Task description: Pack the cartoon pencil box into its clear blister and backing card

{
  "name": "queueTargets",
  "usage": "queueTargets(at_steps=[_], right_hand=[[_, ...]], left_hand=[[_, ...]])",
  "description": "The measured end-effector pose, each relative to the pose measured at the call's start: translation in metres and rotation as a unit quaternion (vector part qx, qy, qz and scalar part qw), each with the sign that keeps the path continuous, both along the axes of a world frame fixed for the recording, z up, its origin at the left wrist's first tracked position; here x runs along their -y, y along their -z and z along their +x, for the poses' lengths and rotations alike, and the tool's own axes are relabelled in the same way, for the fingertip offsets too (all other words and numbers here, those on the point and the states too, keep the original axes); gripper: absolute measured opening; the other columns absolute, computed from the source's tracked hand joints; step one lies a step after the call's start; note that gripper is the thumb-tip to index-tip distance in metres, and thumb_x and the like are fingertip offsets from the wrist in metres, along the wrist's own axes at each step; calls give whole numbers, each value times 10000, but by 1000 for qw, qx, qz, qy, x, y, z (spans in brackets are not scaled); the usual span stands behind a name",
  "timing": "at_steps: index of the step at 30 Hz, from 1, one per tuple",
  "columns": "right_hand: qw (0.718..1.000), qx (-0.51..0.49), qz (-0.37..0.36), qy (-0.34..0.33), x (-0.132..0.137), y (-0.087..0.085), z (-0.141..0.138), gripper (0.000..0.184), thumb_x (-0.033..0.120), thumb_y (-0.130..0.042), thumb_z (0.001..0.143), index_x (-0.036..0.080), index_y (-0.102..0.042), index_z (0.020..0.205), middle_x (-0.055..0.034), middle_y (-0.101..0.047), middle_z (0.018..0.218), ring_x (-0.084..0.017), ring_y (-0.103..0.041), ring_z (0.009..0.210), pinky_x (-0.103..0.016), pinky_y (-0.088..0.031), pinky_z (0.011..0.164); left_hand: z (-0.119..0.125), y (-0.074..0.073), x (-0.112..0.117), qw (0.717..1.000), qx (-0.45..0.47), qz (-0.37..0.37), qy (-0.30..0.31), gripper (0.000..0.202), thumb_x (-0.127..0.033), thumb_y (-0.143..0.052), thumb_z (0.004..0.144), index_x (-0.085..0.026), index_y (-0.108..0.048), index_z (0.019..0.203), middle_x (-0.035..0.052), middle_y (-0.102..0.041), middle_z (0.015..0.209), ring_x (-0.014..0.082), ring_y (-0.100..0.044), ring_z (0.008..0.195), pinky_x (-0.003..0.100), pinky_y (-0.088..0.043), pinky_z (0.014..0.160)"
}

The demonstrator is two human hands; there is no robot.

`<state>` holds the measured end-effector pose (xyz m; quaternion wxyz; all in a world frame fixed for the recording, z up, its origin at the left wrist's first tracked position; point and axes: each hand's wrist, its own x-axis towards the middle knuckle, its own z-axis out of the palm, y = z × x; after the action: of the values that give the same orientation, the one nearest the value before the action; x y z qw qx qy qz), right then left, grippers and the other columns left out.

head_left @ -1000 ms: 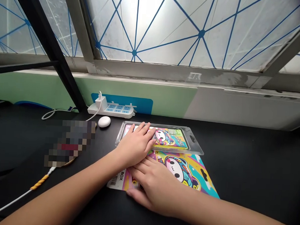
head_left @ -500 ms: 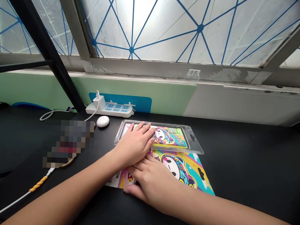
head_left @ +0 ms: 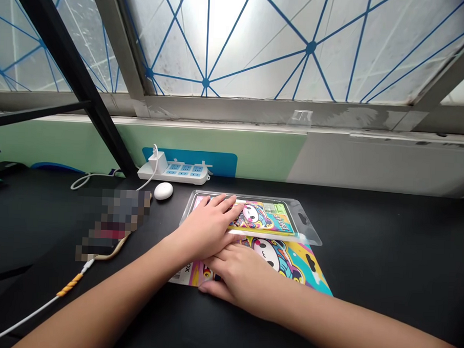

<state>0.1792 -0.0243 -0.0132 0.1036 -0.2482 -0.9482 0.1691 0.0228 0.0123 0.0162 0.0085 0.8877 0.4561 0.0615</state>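
Note:
A clear plastic blister pack point(head_left: 302, 226) lies on the black table point(head_left: 386, 252), holding a colourful cartoon-printed item point(head_left: 266, 216). My left hand point(head_left: 208, 227) rests flat on the pack's left half, fingers stretched out. In front of it lies a bright cartoon-printed card point(head_left: 301, 264) with a barcode at its left end. My right hand point(head_left: 239, 277) lies flat on that card's left part, fingers together and extended, thumb at the near edge. Both hands touch each other where the card meets the pack.
A white power strip point(head_left: 174, 170) with a plugged-in charger sits against the green wall, a small white oval object point(head_left: 163, 190) in front of it. A blurred item point(head_left: 112, 222) and a white cable with orange wrap point(head_left: 63, 290) lie left. A black diagonal beam point(head_left: 75, 69) rises at left.
The card under my right hand has slid slightly toward the blister pack, and the view has shifted a little. Both hands stay flat in place.

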Motion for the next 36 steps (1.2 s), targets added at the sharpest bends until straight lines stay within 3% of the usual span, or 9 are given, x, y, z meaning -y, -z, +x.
queueTargets(at_steps=[4, 8, 11, 17, 20, 21, 26, 32, 36], right_hand=[[993, -21, 108, -38, 3, 3, -1, 307, 361, -549, 1036, 135, -734, 1130, -106, -778, 1081, -261, -693, 1037, -405, -485, 979], [961, -68, 259, -76, 7, 6, -1, 284, 225, -479, 1049, 144, -717, 917, -73, -726, 861, -216, -630, 825, -370, -490, 816], [948, -101, 294, -63, 9, 5, -2, 277, 148, -494, 1009, 179, -667, 795, -22, -645, 718, -182, -547, 691, -353, -450, 698], [961, -133, 239, 27, -19, -20, 22, 327, 231, -444, 1032, 198, -658, 786, -61, -689, 795, -193, -592, 760, -342, -466, 726], [965, -31, 170, 198, -52, -39, 57, 346, 365, -437, 1042, 199, -707, 902, -108, -699, 922, -255, -624, 894, -410, -492, 816], [964, -13, 150, 221, -64, -44, 70, 337, 397, -461, 1034, 193, -722, 970, -122, -703, 979, -274, -636, 929, -430, -504, 825], [978, 56, 61, 189, -100, -55, 111, 463, 580, -730, 825, 233, -754, 1130, -98, -709, 1057, -290, -679, 1003, -394, -588, 815], [975, 90, 39, 201, -105, -55, 105, 454, 547, -776, 762, 232, -754, 1088, -114, -684, 1072, -322, -658, 1043, -444, -583, 861], [971, 86, 60, 217, -104, -56, 102, 438, 519, -822, 718, 233, -740, 1040, -115, -672, 1083, -333, -642, 1046, -474, -564, 872]], left_hand=[[-1, -2, 0, 1000, 20, -20, -2, 665, -621, -385, 1041, -226, -424, 1575, 112, -386, 1653, 348, -340, 1522, 560, -320, 1182], [-2, -1, -2, 999, 35, -15, -15, 531, -477, -296, 1098, -254, -465, 1549, 84, -418, 1641, 307, -355, 1519, 524, -305, 1190], [-1, 1, -3, 999, 41, -4, -10, 498, -424, -318, 1099, -247, -489, 1532, 83, -445, 1626, 302, -379, 1504, 513, -316, 1181], [-2, 3, -3, 996, 85, -8, -23, 494, -427, -357, 1086, -221, -492, 1514, 83, -483, 1601, 286, -412, 1482, 501, -310, 1199], [-2, 2, -2, 994, 107, -13, -25, 504, -438, -385, 1076, -213, -473, 1518, 96, -493, 1592, 286, -411, 1485, 500, -311, 1201], [-2, 2, -2, 993, 112, -13, -26, 505, -449, -398, 1072, -216, -475, 1514, 97, -500, 1586, 288, -412, 1484, 507, -310, 1201], [-1, 2, 0, 991, 130, -12, -35, 497, -440, -434, 1059, -212, -481, 1498, 98, -519, 1570, 290, -424, 1474, 555, -267, 1219], [-2, -3, 1, 988, 146, -23, -39, 517, -442, -487, 1044, -197, -479, 1500, 111, -535, 1555, 302, -442, 1459, 593, -252, 1220], [-17, -12, -5, 988, 146, -24, -43, 538, -474, -552, 1016, -214, -504, 1486, 108, -602, 1489, 316, -509, 1400, 576, -304, 1197]])
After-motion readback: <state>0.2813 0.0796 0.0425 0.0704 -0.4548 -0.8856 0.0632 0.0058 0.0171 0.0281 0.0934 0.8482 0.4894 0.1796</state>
